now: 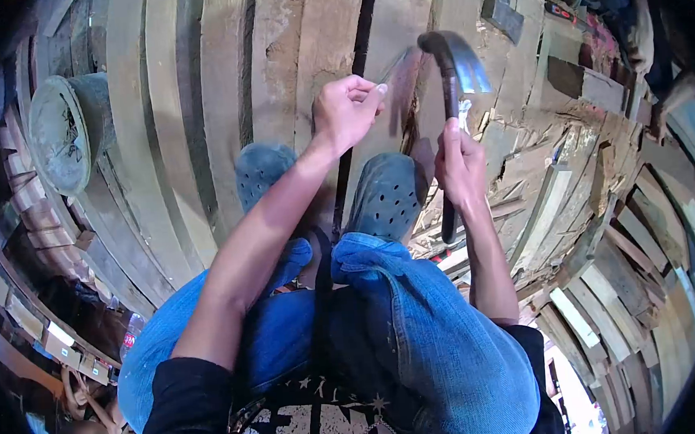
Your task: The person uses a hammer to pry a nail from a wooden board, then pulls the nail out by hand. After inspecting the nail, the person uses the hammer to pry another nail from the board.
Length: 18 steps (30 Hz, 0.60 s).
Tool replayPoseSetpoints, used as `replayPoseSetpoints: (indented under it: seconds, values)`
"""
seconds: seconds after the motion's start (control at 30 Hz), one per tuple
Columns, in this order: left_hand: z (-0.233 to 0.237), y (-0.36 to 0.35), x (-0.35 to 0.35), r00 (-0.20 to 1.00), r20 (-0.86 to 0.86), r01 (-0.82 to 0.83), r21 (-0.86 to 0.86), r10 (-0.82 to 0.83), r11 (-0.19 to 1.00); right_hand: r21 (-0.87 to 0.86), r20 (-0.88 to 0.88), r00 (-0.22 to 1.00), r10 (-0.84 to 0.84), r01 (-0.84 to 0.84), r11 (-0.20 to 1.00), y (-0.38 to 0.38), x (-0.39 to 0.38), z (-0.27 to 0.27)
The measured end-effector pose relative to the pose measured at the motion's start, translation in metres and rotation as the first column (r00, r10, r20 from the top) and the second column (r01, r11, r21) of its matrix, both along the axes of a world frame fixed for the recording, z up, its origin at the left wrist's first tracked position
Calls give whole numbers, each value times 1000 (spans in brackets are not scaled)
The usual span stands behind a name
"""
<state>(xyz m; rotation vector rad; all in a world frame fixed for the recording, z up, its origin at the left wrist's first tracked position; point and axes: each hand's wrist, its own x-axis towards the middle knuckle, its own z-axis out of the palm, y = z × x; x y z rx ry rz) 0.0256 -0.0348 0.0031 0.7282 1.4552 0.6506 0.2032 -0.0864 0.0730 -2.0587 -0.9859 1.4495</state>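
A claw hammer (449, 73) is held upright in my right hand (462, 160), whose fingers wrap round its dark handle. The hammer's head is at the top, with its shiny claw pointing right and down. To the left, my left hand (350, 110) is closed in a pinch above the wooden planks (327, 37). A thin, blurred nail-like piece (399, 66) seems to reach up and right from those fingertips, toward the hammer's head. The two hands are apart, over the planks just beyond my shoes (386, 196).
A bucket (76, 135) with small dark pieces inside stands at the left. Another hammer-like tool (503, 17) lies at the upper right. Wood scraps (544, 203) are strewn on the right. People are partly visible at the lower left (88, 425) and upper right (640, 27).
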Motion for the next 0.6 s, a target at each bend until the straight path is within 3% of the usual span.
replayPoseSetpoints:
  seconds: [0.2, 0.33, 0.47, 0.53, 0.6]
  values:
    - [-1, 1, 2, 1000, 23, -14, -1, 14, 1000, -1, 93, 992, 81, -81, 997, 4, 1, -9]
    - [-4, -2, -2, 1000, 10, 3, 14, -4, 1000, 12, -49, 998, -42, 42, 999, 2, -4, -5]
    - [-4, 0, 2, 1000, -2, 20, 17, -20, 1000, -13, 79, 994, 70, -69, 998, 0, 2, -10]
    - [-1, -3, -1, 999, -30, 24, -15, -25, 1000, -20, -68, 997, -42, 41, 999, 0, -3, 1]
    - [-1, -2, 0, 1000, 20, -5, -16, 5, 1000, -16, -93, 993, -70, 69, 997, -4, -5, -3]
